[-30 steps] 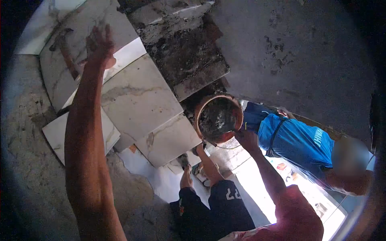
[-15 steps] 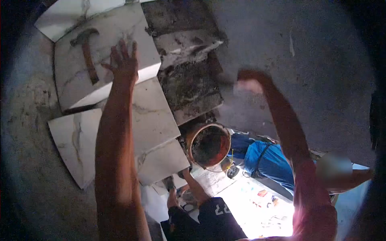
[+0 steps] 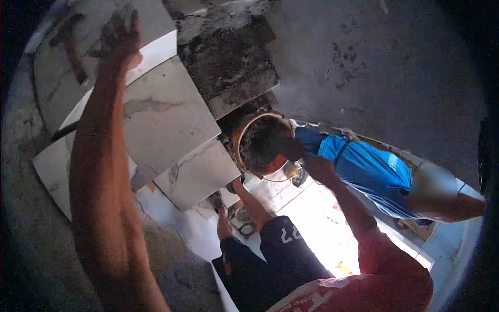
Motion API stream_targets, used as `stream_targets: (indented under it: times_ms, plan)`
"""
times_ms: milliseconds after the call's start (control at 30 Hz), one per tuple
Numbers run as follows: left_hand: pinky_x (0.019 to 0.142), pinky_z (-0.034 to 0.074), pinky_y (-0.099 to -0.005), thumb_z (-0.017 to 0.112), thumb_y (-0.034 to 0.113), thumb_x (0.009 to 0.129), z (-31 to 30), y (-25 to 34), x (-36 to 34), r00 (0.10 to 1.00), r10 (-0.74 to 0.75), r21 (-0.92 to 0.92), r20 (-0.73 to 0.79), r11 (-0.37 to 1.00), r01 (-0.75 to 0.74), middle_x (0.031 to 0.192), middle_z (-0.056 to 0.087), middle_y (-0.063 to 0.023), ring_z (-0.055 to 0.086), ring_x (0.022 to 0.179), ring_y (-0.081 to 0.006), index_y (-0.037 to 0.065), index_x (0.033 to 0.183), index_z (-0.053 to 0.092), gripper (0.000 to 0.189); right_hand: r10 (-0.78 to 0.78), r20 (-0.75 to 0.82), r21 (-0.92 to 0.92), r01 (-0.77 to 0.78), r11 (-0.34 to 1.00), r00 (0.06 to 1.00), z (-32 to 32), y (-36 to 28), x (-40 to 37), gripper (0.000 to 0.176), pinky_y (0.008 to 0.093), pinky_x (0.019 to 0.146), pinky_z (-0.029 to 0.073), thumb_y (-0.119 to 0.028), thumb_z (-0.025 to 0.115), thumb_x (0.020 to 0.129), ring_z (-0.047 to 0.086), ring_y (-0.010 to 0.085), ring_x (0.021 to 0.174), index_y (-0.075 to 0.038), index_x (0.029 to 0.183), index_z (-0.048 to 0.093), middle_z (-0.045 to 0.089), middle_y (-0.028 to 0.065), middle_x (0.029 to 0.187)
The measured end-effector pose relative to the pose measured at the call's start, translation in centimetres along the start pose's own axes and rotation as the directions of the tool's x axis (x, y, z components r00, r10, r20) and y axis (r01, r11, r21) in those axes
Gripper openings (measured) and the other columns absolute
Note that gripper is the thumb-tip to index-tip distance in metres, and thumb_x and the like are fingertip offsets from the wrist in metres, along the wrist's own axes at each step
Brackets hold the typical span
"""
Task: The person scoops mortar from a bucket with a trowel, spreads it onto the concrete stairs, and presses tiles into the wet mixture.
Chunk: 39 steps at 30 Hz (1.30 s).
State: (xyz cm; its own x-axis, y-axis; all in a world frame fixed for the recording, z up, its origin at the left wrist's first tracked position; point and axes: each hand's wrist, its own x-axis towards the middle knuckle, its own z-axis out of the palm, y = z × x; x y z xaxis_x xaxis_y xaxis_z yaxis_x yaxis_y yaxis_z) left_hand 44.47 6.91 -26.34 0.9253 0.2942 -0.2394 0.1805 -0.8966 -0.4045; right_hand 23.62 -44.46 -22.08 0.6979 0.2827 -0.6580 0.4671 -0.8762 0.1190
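Right hand had dropped back to the mortar bucket, grip unclear; left hand lay open on a tile. Loose hold could've tipped it onto the co-worker below.

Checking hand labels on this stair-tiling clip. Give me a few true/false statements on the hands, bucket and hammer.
1. The left hand lies spread on a marble tile. True.
2. The bucket is empty. False: dark material sits in it.
3. The right hand is beside the bucket's rim. True.
4. The right hand holds the hammer. False: the hammer lies on the tile near the left hand.
5. The person in the blue shirt is on the upper steps. False: that person is lower down, beyond the bucket.
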Motion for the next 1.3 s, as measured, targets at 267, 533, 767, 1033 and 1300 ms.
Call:
stream_targets:
  times_ms: [267, 533, 767, 1033, 1300]
  plan:
    - [0.095, 0.014, -0.0586, 0.064, 0.016, 0.066, 4.3, -2.5, 1.5, 0.984, 0.052, -0.246, -0.173, 0.965, -0.094, 0.137, -0.001, -0.0181, 0.009, 0.124, -0.0397, 0.026, 0.133, -0.006, 0.096, 0.051, 0.032, 0.129, -0.054, 0.990, 0.998, 11.4, -5.4, 8.5, 0.021, 0.0396, 0.056, 0.046, -0.019, 0.045, 0.076, 0.059, 0.0277, 0.066, -0.004, 0.088, 0.053, 0.058, 0.0154, 0.074]
    - [0.093, 0.017, -0.0587, 0.071, 0.023, 0.060, 5.2, -3.1, 2.0, 0.824, 0.229, -0.233, -0.518, 0.889, -0.393, 0.137, -0.001, -0.0195, 0.009, 0.123, -0.0440, 0.016, 0.132, -0.009, 0.108, 0.129, -0.047, 0.418, -0.098, 0.903, 0.990, 18.3, -6.4, 8.8, 0.041, 0.0451, 0.071, 0.044, -0.038, 0.047, 0.076, 0.056, 0.0369, 0.081, -0.009, 0.104, 0.050, 0.058, 0.0197, 0.089]
    - [0.097, 0.012, -0.0550, 0.071, 0.021, 0.058, 0.6, -1.8, 0.1, 0.995, 0.095, -0.224, -0.024, 0.970, -0.098, 0.137, -0.002, -0.0192, 0.007, 0.123, -0.0437, 0.016, 0.133, -0.007, 0.109, 0.153, -0.153, 0.718, 0.004, 0.696, 0.976, 23.5, -1.4, 5.0, 0.035, 0.0394, 0.061, 0.046, -0.038, 0.058, 0.071, 0.059, 0.0285, 0.071, -0.010, 0.093, 0.058, 0.060, 0.0153, 0.082]
    - [0.100, 0.009, -0.0500, 0.071, 0.020, 0.056, 4.9, -2.2, 2.3, 0.886, 0.131, -0.127, -0.445, 0.970, -0.207, 0.135, 0.009, -0.0243, 0.011, 0.124, -0.0407, 0.009, 0.132, -0.005, 0.109, 0.146, -0.088, 0.306, -0.113, 0.945, 0.985, 10.8, 0.1, 1.8, 0.025, 0.0392, 0.058, 0.047, -0.032, 0.054, 0.077, 0.058, 0.0291, 0.063, -0.009, 0.084, 0.058, 0.059, 0.0139, 0.074]
    - [0.086, 0.008, -0.0695, 0.069, 0.011, 0.061, -1.7, -1.0, -2.3, 0.998, -0.018, -0.410, 0.056, 0.911, 0.040, 0.139, -0.005, -0.0131, 0.000, 0.125, -0.0398, 0.027, 0.133, -0.004, 0.104, 0.093, 0.334, 0.437, -0.242, 0.866, 0.938, -13.9, -1.7, 0.1, 0.045, 0.0421, 0.063, 0.045, -0.046, 0.059, 0.068, 0.058, 0.0336, 0.069, -0.005, 0.086, 0.058, 0.059, 0.0176, 0.076]
